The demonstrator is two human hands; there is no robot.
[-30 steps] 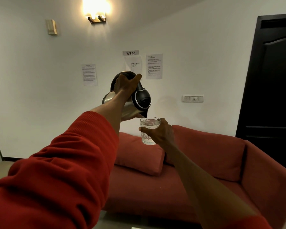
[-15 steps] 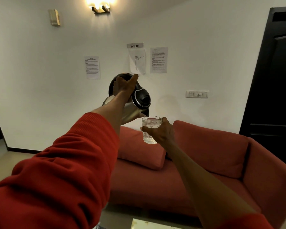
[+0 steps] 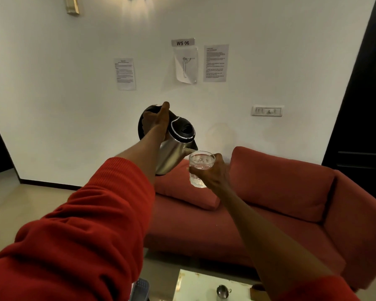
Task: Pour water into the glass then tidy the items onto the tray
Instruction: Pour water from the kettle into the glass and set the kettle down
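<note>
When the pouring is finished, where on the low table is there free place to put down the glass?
Only the table's far end shows. Its bare patch is the left part, between the left edge and the small metal cup. Right of the cup it is tighter: a brown object sits there, partly hidden behind the right arm. The rest of the table is out of view.

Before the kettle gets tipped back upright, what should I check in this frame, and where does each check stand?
1. Left hand grips the kettle handle: ok.
2. Right hand holds the glass upright: ok.
3. Spout sits at the glass rim: ok.
4. Glass has water in it: ok; exact level, cannot tell.
5. Water flowing from the spout: cannot tell.
6. Table below has bare room to set things down: ok; tray, cannot tell.
</note>
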